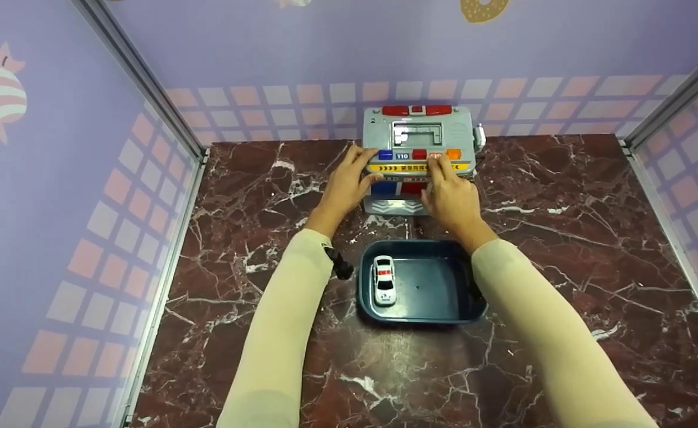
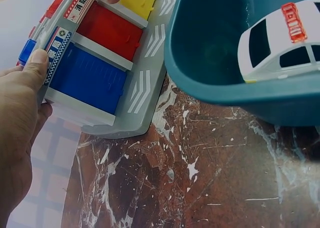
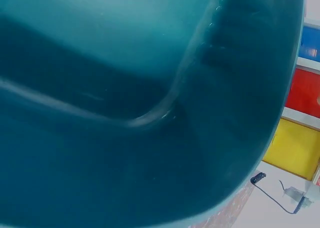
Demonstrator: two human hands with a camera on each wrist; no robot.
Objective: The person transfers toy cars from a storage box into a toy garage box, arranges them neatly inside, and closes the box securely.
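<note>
A grey toy garage [image 1: 378, 135] with colored buttons on its top stands against the back wall. My left hand [image 1: 343, 187] grips its left front edge, thumb on the front and fingers near the blue button [image 1: 385, 154]. Fingers of my right hand [image 1: 452, 199] rest on the top by the red button [image 1: 419, 154], with the thumb against the front. In the left wrist view, the blue door [image 2: 90, 78], red door [image 2: 110, 33] and yellow door [image 2: 139, 3] are closed. A white toy police car [image 1: 385, 284] lies in the dark teal bin [image 1: 432, 297].
The bin sits on the dark red marbled tabletop [image 1: 253, 356] in front of the garage, under my right forearm. Purple patterned walls [image 1: 301, 53] enclose the table at back and sides. A small white handset [image 1: 479, 137] hangs on the garage's right side.
</note>
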